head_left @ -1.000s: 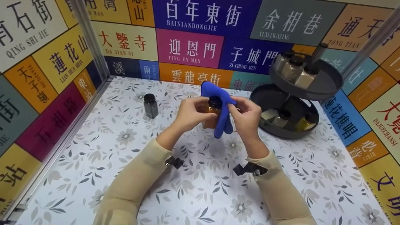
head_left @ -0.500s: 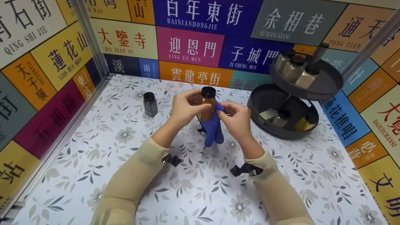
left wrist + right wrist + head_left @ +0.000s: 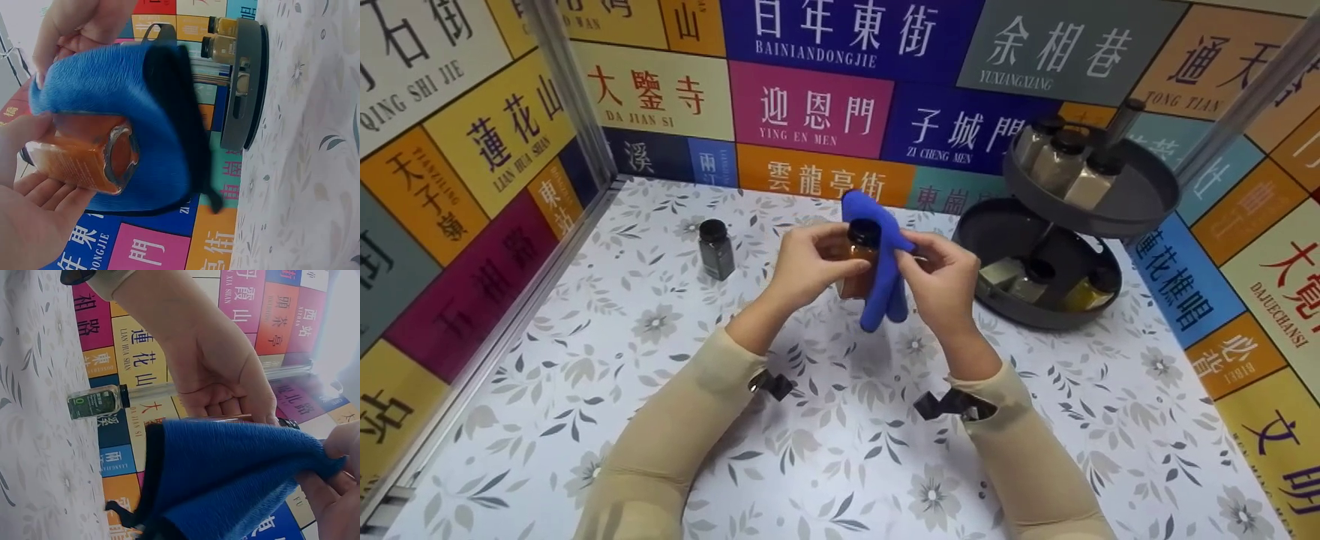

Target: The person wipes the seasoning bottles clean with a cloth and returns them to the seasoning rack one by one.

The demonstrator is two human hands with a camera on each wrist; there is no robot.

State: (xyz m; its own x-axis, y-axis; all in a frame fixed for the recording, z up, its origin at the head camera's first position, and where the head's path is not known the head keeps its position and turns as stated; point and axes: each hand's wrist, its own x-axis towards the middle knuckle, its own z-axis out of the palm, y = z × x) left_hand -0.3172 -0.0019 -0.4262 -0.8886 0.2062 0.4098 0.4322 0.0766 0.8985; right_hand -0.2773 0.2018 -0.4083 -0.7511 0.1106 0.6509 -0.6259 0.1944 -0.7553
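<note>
My left hand (image 3: 808,268) grips a glass spice jar (image 3: 855,283) with orange-brown contents and a black cap, held above the table. In the left wrist view the jar (image 3: 84,157) lies between thumb and fingers, its base facing the camera. My right hand (image 3: 943,279) pinches a blue cloth (image 3: 883,281) with a dark edge, which hangs folded against the jar's right side. Seen from the right wrist, the cloth (image 3: 236,472) hides most of the jar. A dark spice jar (image 3: 716,251) with a black cap stands on the table, left of my left hand.
At the right stands a two-tier round rack (image 3: 1035,319). Its upper tray (image 3: 1140,214) bears several capped jars; more jars sit in the lower one, including a yellow one (image 3: 1089,292). A flower-patterned cover lies on the table (image 3: 825,465). Printed walls (image 3: 810,105) enclose the back and sides.
The jar and cloth dipped half a second ago and are now raised again. The cloth's upper end stands up behind the jar's cap once more. Both hands have kept their holds.
</note>
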